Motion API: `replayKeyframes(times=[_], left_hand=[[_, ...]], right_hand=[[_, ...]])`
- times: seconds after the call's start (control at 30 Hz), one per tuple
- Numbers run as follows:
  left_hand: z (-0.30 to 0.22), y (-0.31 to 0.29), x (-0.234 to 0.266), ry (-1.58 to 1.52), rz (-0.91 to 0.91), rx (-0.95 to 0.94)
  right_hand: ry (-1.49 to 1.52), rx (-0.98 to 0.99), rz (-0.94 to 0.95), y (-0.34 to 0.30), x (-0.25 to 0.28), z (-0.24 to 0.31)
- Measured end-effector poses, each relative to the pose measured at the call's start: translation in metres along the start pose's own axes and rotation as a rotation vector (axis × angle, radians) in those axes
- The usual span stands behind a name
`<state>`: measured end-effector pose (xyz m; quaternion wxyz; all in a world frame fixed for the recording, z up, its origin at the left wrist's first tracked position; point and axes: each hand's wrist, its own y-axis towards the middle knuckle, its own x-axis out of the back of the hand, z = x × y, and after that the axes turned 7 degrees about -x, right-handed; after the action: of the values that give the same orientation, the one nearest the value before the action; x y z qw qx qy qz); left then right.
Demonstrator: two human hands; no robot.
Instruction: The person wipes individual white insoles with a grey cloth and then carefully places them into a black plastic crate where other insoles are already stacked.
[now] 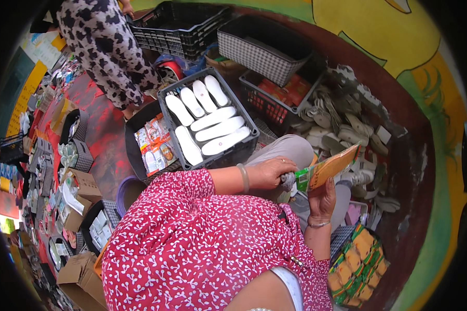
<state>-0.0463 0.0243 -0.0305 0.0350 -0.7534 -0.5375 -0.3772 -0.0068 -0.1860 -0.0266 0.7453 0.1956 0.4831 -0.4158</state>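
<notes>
My right hand (323, 201) holds a flat orange packet with green edges (333, 167) upright over my lap, fingers closed on its lower side. My left hand (271, 173) is closed around a small grey bunched thing (288, 181) beside the packet's green end; its kind cannot be made out. To the left of my knees, a dark crate (253, 136) holds several white insoles (219, 123) laid flat in rows. By my right forearm stands a bin of similar orange and green packets (354, 262).
Loose grey insoles (347, 122) lie heaped by the wall. Beyond the crate are a checked basket (262, 52) and stacked black crates (179, 32). A person in spotted trousers (106, 46) stands at the far left. Cardboard boxes (80, 274) and bins line the left.
</notes>
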Motion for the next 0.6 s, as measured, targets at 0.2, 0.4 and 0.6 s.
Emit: replayKeyframes(times=[0.2,0.4,0.6], left_hand=[[0.008,0.043,-0.05,-0.441,-0.055,-0.034],[-0.024,0.091,-0.078,-1.058,0.08,0.406],[-0.023,0.069,-0.06,-0.624,0.148,0.155]], right_hand=[[-0.168,0.15,-0.112,-0.045,0.007,0.021],[-0.455,0.112,-0.209,-0.077,0.012,0.045],[-0.143,0.005,-0.142,-0.062,0.005,0.018]])
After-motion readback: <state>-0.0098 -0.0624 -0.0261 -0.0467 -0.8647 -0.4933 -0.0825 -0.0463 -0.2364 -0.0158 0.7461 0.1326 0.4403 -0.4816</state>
